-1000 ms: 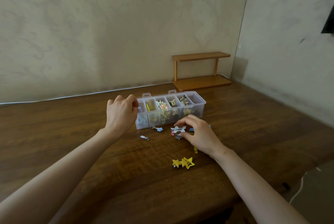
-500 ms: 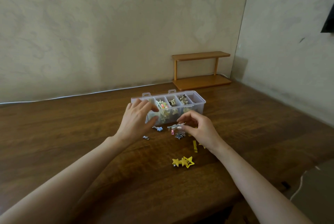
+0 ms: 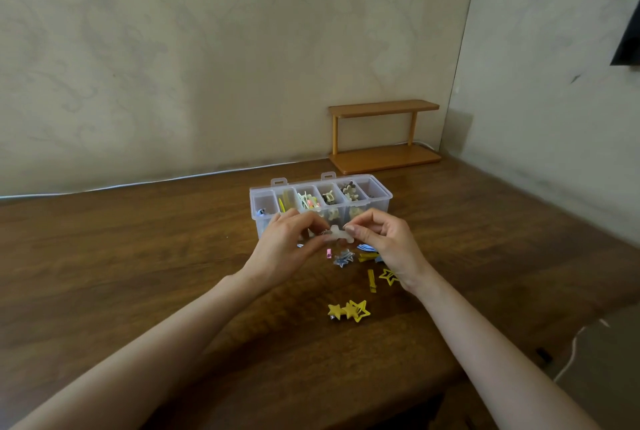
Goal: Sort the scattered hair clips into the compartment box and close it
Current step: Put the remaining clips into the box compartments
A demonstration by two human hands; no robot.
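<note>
Fingers [image 3: 306, 221] of left hand [image 3: 284, 244] and right hand [image 3: 393, 239] pinched on white bone-shaped plastic clip [image 3: 338, 234], frame centre. Uneven release: could be dropped outside clear plastic compartment box [image 3: 378, 208].

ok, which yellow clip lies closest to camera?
The double-star clip, alone out front; the bar clip and the outline star lie farther back beside the right hand holding the white clip.

**Corner setting**

A dark wooden table [image 3: 121, 256] is set against two mottled beige walls [image 3: 173, 65]. A small two-tier wooden shelf [image 3: 383, 134] is placed near the corner, and a white cable [image 3: 138, 185] is run along the wall base.
</note>
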